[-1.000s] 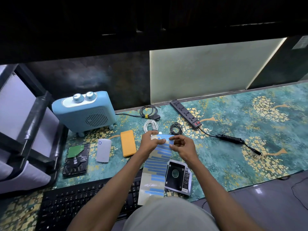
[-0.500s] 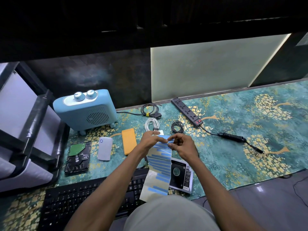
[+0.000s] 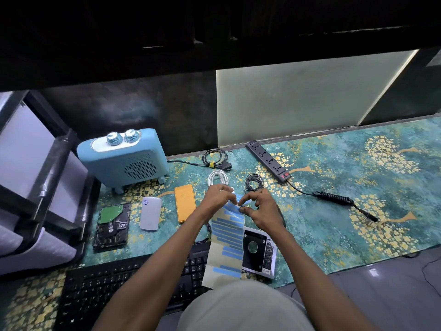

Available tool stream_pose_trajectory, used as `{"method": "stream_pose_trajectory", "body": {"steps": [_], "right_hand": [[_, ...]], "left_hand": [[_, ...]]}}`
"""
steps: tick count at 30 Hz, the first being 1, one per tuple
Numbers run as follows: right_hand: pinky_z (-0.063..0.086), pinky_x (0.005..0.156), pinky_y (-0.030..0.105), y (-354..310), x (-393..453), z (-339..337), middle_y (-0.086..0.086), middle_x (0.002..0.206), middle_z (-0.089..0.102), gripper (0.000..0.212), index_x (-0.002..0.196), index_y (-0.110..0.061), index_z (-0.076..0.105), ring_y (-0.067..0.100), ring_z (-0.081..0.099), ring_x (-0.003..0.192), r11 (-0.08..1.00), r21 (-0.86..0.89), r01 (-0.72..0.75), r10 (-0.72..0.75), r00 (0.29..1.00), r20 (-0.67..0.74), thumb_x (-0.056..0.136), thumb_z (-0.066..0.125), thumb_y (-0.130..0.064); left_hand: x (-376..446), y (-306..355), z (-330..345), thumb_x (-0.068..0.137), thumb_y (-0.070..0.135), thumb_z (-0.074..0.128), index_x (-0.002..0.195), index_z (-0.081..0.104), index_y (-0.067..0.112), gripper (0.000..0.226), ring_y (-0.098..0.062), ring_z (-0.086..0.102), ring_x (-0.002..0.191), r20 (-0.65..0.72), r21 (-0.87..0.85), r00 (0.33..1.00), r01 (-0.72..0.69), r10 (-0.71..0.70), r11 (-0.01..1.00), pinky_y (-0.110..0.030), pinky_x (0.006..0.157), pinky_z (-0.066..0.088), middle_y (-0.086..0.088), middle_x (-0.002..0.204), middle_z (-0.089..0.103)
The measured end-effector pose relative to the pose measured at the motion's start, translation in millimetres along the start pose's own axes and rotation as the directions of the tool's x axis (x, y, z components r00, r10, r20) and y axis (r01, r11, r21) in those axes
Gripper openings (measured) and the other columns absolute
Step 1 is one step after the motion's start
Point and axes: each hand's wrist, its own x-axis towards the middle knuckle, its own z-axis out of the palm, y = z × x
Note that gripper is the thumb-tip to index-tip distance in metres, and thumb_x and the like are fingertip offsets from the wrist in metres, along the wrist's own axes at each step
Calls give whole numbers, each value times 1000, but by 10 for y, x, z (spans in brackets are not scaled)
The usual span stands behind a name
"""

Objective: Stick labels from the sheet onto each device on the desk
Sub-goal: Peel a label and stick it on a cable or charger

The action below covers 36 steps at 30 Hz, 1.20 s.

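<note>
A long label sheet [image 3: 226,244] with several blue labels hangs over the desk, held up at its top. My left hand [image 3: 218,198] pinches the sheet's top edge. My right hand [image 3: 260,209] has thumb and forefinger closed on a blue label near the top right of the sheet. Behind and left of the hands lie an orange power bank [image 3: 184,203], a white device [image 3: 150,216] and a bare hard drive [image 3: 112,225]. A blue heater [image 3: 124,161] stands at the back left.
A black keyboard [image 3: 114,285] lies at the near edge, a boxed drive caddy [image 3: 257,252] under the sheet. A black power strip [image 3: 268,161] with its cord runs right. Coiled cables, white [image 3: 217,177] and black [image 3: 254,181], sit behind my hands. A chair [image 3: 35,187] stands left.
The sheet and both hands have stayed in about the same spot. My right fingers have shifted lower onto the sheet's top right corner and closed on a label there.
</note>
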Motion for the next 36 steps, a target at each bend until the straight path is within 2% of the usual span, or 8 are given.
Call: {"method": "stream_pose_trajectory", "body": {"steps": [4, 9, 16, 20, 25, 28, 32, 36], "right_hand": [[37, 69, 18, 6, 3, -10, -7, 92, 48, 23, 84, -35, 71, 1, 47, 79, 1000, 5, 3, -3, 1000, 22, 78, 87, -19], [51, 71, 23, 88, 7, -6, -6, 102, 68, 22, 91, -27, 71, 13, 67, 81, 992, 123, -22, 22, 1000, -2, 78, 87, -17], [60, 81, 29, 132, 29, -15, 0, 88, 76, 15, 95, -11, 78, 13, 73, 85, 980, 187, -64, 67, 998, -5, 81, 84, -8], [63, 78, 33, 161, 40, -13, 1, 81, 77, 8, 90, -13, 79, 12, 75, 75, 979, 187, -85, 88, 996, -3, 85, 80, -7], [60, 75, 23, 153, 21, -18, 2, 86, 77, 13, 93, -14, 80, 10, 74, 80, 976, 189, -107, 95, 993, 71, 83, 82, -5], [54, 70, 23, 152, 37, -18, 2, 84, 75, 20, 91, -18, 78, 11, 69, 77, 970, 214, -118, 102, 991, 85, 78, 85, -4], [52, 65, 12, 119, 27, -23, -1, 84, 75, 24, 93, -13, 78, 6, 68, 73, 974, 205, -92, 79, 994, 72, 73, 89, -5], [53, 66, 12, 136, 5, -15, -3, 84, 76, 26, 92, -15, 79, 6, 69, 73, 984, 169, -61, 47, 995, 84, 70, 92, -12]], "left_hand": [[0, 6, 15, 68, 8, 76, 104, 71, 5, 36, -22, 61, 104, -10, 28, 1000, -9, 9, 1000, -28, 70, 45, -7, 116, 66], [-26, -31, 2, 72, 8, 76, 110, 69, 7, 39, -22, 57, 111, -9, 32, 998, -60, 61, 998, -24, 69, 44, -5, 125, 60], [-96, -115, -22, 71, 6, 77, 115, 68, 13, 45, -20, 56, 117, 18, 59, 986, -165, 164, 985, -29, 82, 43, -2, 127, 59], [-123, -87, -19, 73, 4, 77, 118, 67, 12, 48, -16, 56, 113, 52, 78, 977, -210, 206, 975, -20, 73, 43, -3, 128, 59], [-102, -117, -59, 69, 9, 80, 117, 67, 15, 51, -18, 54, 117, 24, 69, 980, -199, 198, 978, -25, 82, 42, -3, 130, 59], [-96, -145, -96, 61, 20, 92, 121, 66, 17, 65, -14, 56, 113, 8, 64, 981, -196, 196, 978, -11, 76, 44, 1, 126, 62], [-97, -196, -74, 58, 26, 97, 127, 63, 18, 78, -16, 49, 131, 54, 107, 978, -205, 200, 973, -26, 96, 37, 1, 143, 54], [-98, -200, -65, 53, 23, 97, 124, 66, 19, 77, -19, 47, 136, 60, 142, 978, -207, 201, 968, -30, 100, 36, -2, 150, 49]]}}
